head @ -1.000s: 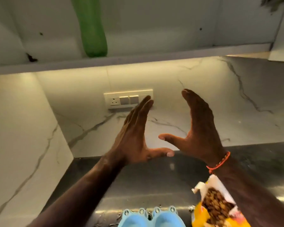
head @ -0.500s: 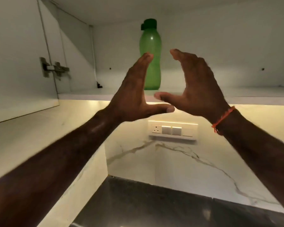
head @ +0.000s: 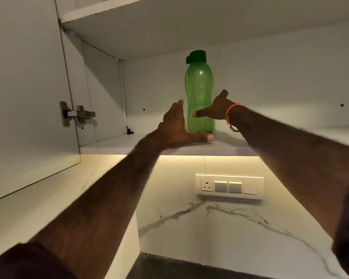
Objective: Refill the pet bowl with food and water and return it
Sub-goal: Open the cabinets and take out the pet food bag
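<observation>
A green water bottle [head: 199, 91] with a dark green cap stands upright on the lower shelf [head: 113, 144] of an open wall cupboard. My left hand [head: 174, 126] is open at the bottle's left side near its base, thumb stretched under it along the shelf edge. My right hand [head: 216, 107] is open at the bottle's right side, thumb pointing across its front. Whether either hand touches the bottle is unclear. The pet bowl and the food bag are out of view.
The cupboard door [head: 26, 93] hangs open on the left with a metal hinge [head: 77, 113]. A second shelf [head: 109, 7] sits above. Below, a lit marble backsplash carries a switch panel [head: 229, 186], and a dark countertop [head: 189, 266] lies at the bottom.
Both hands have risen from over the counter and reached into the cupboard, ending on either side of the green bottle. The view has tilted up, so bowl and food bag dropped out.
</observation>
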